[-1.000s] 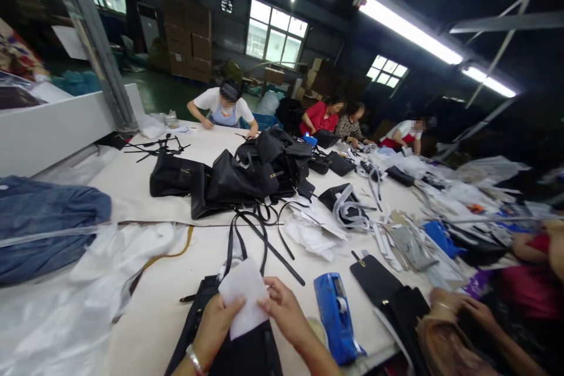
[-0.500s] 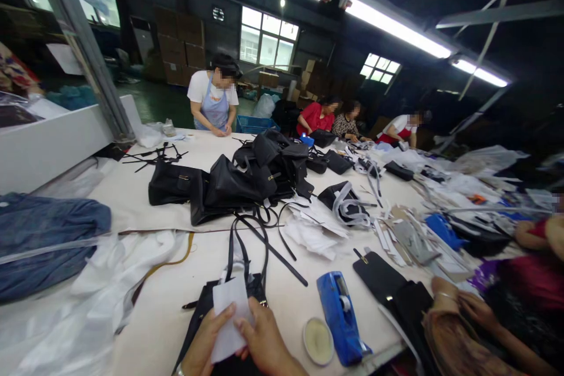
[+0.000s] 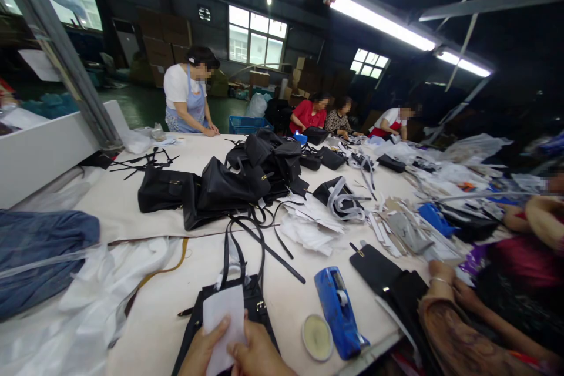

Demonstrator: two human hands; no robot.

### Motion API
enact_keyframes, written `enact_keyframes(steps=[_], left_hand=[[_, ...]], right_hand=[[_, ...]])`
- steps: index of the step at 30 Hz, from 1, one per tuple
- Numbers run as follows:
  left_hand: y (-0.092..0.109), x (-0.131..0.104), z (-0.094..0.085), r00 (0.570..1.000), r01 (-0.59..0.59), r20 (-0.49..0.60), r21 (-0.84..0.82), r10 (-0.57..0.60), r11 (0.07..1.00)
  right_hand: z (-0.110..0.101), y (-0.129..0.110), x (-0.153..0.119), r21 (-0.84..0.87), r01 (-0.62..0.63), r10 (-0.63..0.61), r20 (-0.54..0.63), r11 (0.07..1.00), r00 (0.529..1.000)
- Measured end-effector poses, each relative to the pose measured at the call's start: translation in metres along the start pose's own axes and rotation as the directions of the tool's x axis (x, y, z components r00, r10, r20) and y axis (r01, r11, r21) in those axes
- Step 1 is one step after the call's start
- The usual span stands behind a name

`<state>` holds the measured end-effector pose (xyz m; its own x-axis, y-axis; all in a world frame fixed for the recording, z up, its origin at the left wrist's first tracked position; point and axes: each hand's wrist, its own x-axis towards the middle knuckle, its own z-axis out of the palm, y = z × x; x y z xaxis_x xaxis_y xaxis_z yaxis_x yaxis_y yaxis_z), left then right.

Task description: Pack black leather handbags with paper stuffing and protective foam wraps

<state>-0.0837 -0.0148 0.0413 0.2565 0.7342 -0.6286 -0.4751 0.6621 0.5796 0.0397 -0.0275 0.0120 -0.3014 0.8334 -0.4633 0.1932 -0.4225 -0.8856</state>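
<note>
A white sheet of paper (image 3: 224,311) is held between both hands over a black leather bag (image 3: 259,314) at the bottom centre. My left hand (image 3: 207,349) grips the sheet's left side, thumb on top. On its lower right edge my right hand (image 3: 258,349) pinches it, fingers curled. The bag lies flat on the table, its straps (image 3: 244,247) reaching away from me and a buckle showing at its right side. Right of my hands are a round dish with a pale yellow filling (image 3: 317,338) and a blue tape dispenser (image 3: 338,311).
Black bags (image 3: 238,182) are heaped mid-table, beside white paper sheets (image 3: 308,226). Clear plastic (image 3: 88,305) and dark blue cloth (image 3: 44,258) lie at left. A co-worker's arm (image 3: 440,282) reaches in at right near another black bag (image 3: 383,276). Other people work along the far side.
The view has shifted slightly, and my hands with the paper sit a little lower, showing more of the bag. The person in the blue apron has turned to the right.
</note>
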Motion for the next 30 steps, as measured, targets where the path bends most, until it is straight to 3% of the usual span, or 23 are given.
enact_keyframes(steps=[3,6,9,12,14,17,19,22,25,27,30], left_hand=[[-0.001,0.000,-0.006,0.999,0.018,-0.047,0.045,-0.016,0.999],[-0.001,0.000,-0.017,0.986,-0.059,-0.158,0.006,0.059,0.998],[0.001,0.004,-0.035,0.953,-0.116,-0.286,-0.023,0.104,0.993],[0.000,0.008,-0.054,0.944,-0.087,-0.320,-0.019,0.076,0.996],[-0.004,0.011,-0.064,0.948,-0.077,-0.311,-0.007,0.071,0.997],[-0.014,0.017,-0.073,0.951,-0.083,-0.298,0.012,0.083,0.996],[-0.019,0.019,-0.075,0.952,-0.090,-0.292,0.019,0.091,0.996],[-0.022,0.018,-0.076,0.946,-0.125,-0.299,0.031,0.129,0.992],[-0.021,0.017,-0.077,0.924,-0.172,-0.335,0.063,0.183,0.983],[-0.020,0.018,-0.078,0.915,-0.179,-0.350,0.085,0.198,0.980],[-0.021,0.018,-0.079,0.914,-0.179,-0.351,0.100,0.203,0.979]], right_hand=[[0.002,0.001,-0.006,-0.135,0.053,-0.044,0.066,0.989,0.997],[-0.006,0.004,-0.013,-0.264,0.099,-0.077,0.093,0.960,0.993],[-0.025,0.004,-0.019,-0.398,0.060,-0.096,-0.073,0.915,0.993],[-0.043,0.009,-0.021,-0.630,0.068,-0.283,-0.248,0.774,0.926],[-0.046,0.016,-0.019,-0.746,0.058,-0.323,-0.216,0.664,0.922],[-0.038,0.031,-0.013,-0.856,0.036,-0.245,-0.107,0.515,0.964],[-0.033,0.039,-0.012,-0.888,0.058,-0.246,-0.063,0.456,0.967],[-0.039,0.042,-0.017,-0.828,0.160,-0.355,-0.050,0.537,0.933],[-0.063,0.045,-0.019,-0.723,0.196,-0.445,-0.169,0.662,0.880],[-0.080,0.049,-0.014,-0.695,0.125,-0.425,-0.278,0.708,0.862],[-0.092,0.054,-0.007,-0.654,-0.010,-0.284,-0.342,0.756,0.896]])
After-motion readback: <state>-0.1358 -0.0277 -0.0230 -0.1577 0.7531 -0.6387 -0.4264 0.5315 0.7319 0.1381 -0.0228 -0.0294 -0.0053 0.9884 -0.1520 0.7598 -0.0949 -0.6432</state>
